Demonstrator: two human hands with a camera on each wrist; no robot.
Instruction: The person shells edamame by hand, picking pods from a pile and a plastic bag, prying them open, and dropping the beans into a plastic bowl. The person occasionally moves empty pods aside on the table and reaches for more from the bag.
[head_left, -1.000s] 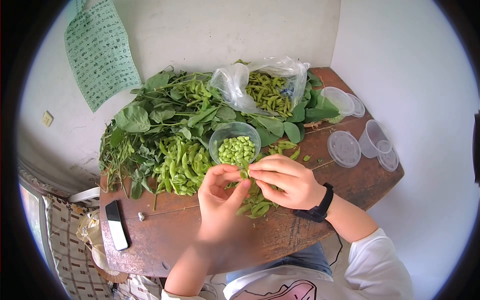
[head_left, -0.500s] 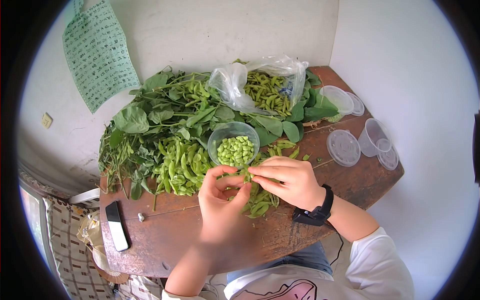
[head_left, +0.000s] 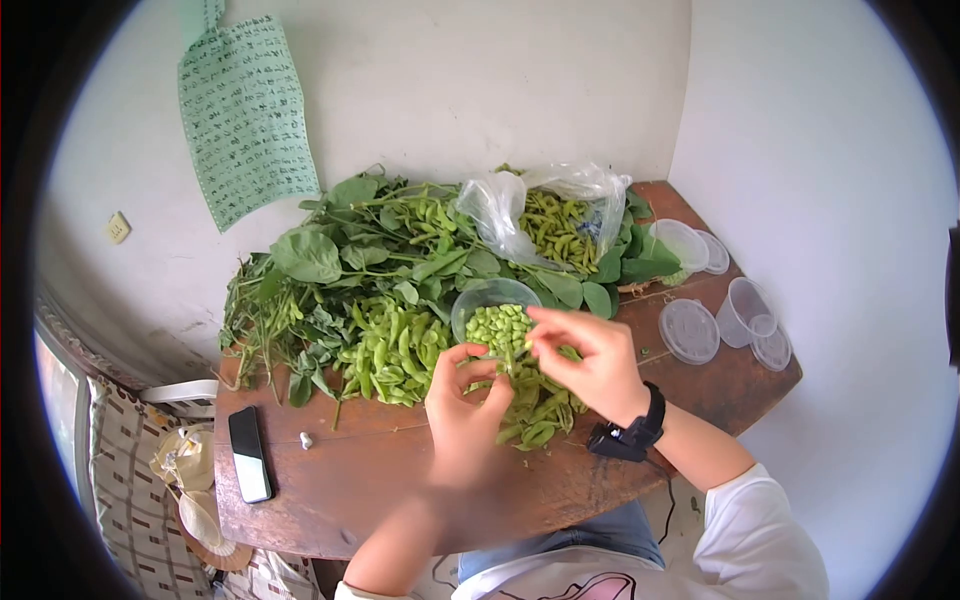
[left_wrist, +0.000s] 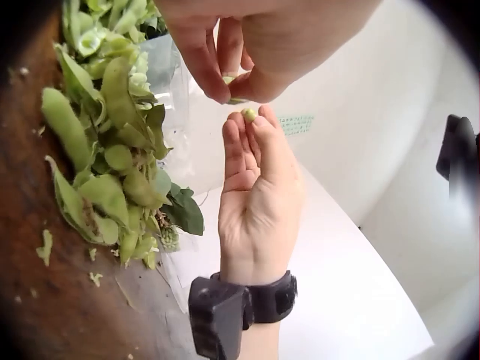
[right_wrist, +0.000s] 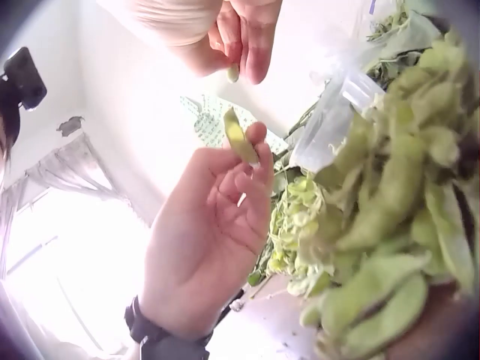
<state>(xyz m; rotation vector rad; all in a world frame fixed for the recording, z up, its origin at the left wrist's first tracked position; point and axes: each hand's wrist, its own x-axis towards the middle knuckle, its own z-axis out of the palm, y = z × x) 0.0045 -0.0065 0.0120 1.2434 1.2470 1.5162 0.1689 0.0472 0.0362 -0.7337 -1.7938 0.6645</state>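
My left hand pinches a soybean pod between thumb and fingers; it stands upright in the right wrist view. Just across from it, my right hand holds one pale green bean at its fingertips, apart from the pod. Both hands are at the near side of a clear plastic bowl with shelled beans inside. Beneath and beside the hands lies a pile of green pods, partly hidden by them.
Left of the bowl is a heap of pods, with leafy stalks behind. A plastic bag of pods stands at the back. Lids and a clear cup sit at right, a phone at left on the wooden table.
The right hand has drawn away from the pod to the right and now has a bean at its fingertips. The left hand keeps the pod. The head view has tilted up.
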